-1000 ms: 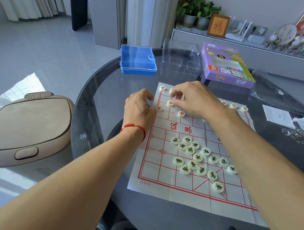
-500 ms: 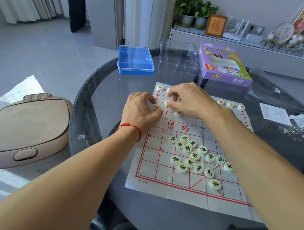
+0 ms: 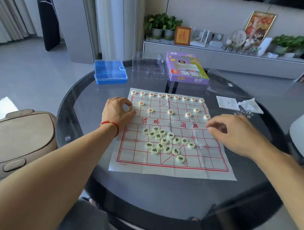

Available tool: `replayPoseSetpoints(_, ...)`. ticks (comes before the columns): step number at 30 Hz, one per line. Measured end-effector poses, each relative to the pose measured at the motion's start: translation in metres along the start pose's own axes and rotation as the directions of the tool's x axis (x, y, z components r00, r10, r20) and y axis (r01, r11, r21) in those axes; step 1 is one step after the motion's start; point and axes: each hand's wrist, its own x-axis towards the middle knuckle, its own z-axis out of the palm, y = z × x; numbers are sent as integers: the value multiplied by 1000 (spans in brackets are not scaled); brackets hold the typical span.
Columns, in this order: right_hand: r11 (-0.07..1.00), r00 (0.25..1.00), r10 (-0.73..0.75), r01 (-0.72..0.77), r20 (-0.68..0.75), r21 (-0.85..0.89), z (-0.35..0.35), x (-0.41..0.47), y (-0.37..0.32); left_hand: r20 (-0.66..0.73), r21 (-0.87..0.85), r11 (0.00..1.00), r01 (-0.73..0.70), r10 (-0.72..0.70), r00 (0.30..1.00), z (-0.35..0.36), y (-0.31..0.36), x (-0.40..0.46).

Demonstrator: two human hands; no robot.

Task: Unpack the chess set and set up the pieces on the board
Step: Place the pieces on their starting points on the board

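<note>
The left hand (image 3: 118, 111) pinched a red-marked piece (image 3: 131, 108) at the paper board's (image 3: 169, 170) left edge, seemingly seating the last pawn. The right hand (image 3: 234, 133) hovered loosely curled, empty, near the right edge (black-marked pieces (image 3: 167, 142) lay heaped toward the bench's near edge).

both forearms extend forward, bare. left hand (image 3: 118, 111): palm down, fingers (image 3: 129, 103) curled inward toward the thumb, red cord around the wrist. right hand (image 3: 234, 133): palm down, fingers (image 3: 213, 127) loosely bent, pointing left, gripping nothing.
</note>
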Motion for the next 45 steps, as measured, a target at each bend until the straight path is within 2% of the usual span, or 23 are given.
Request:
replayPoseSetpoints(6,997,996,55,-51,-66,56,0,-30,24,10,-12,999,49,-49,999,-2,6,-5)
replayPoseSetpoints(11,1000,997,-6,6,80,-3,11,-38,31,16,-212,965,152,-152,988,-17,14,-14)
replayPoseSetpoints(13,998,988,-46,51,148,-30,17,-37,28,13,-209,967,144,-145,989,-23,17,-24)
replayPoseSetpoints(16,992,984,-85,98,157,-75,30,-34,25,-15,-121,992,38,-40,999,-31,31,-47)
replayPoseSetpoints(19,981,984,-140,153,110,-117,34,-30,22,75,-41,988,-146,149,986,-32,53,-75)
replayPoseSetpoints(24,973,972,-228,230,50,-35,36,-21,7,147,35,938,-345,336,930,-12,74,-108)
replayPoseSetpoints(31,953,954,-297,299,44,-50,43,-14,-5,205,39,898,-438,422,883,7,88,-123)
replayPoseSetpoints(34,957,957,-289,289,3,8,34,-23,-3,287,57,830,-555,519,805,8,83,-129)
replayPoseSetpoints(37,946,950,-304,291,78,144,29,-44,-8,329,90,753,-651,595,733,10,79,-136)
replayPoseSetpoints(39,942,938,-321,300,133,153,34,-54,-14,338,102,742,-662,600,725,11,78,-140)
replayPoseSetpoints(42,937,934,-334,316,123,146,43,-58,-20,332,126,711,-692,628,704,14,80,-143)
replayPoseSetpoints(45,930,929,-351,333,114,155,46,-58,-23,327,130,717,-685,621,712,13,80,-143)
